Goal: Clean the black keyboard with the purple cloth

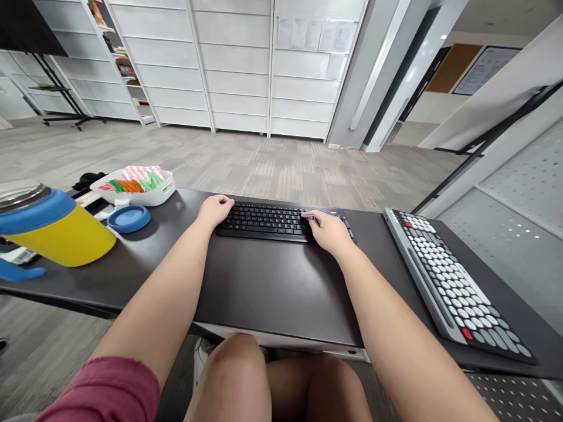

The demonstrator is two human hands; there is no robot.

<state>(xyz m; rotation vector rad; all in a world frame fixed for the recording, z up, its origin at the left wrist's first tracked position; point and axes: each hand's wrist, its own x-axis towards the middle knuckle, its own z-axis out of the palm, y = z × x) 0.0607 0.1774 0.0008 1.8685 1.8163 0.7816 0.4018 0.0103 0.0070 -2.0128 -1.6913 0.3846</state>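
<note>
A black keyboard (268, 221) lies flat on the dark desk in front of me. My left hand (214, 210) is closed on its left end, thumb and fingers at the upper left corner. Over the right part of the keys is my right hand (328, 230), its fingers pinched together. A small, pale greyish object (308, 216) shows at its fingertips, too small to name. The right hand hides some of the keys beneath it.
On the right lies a grey keyboard (457, 281) with round white keys. At left stand a yellow and blue tumbler (65, 234), a blue lid (129, 218) and a white basket (158, 196) of colourful items. The desk (277, 287) ends just before my knees.
</note>
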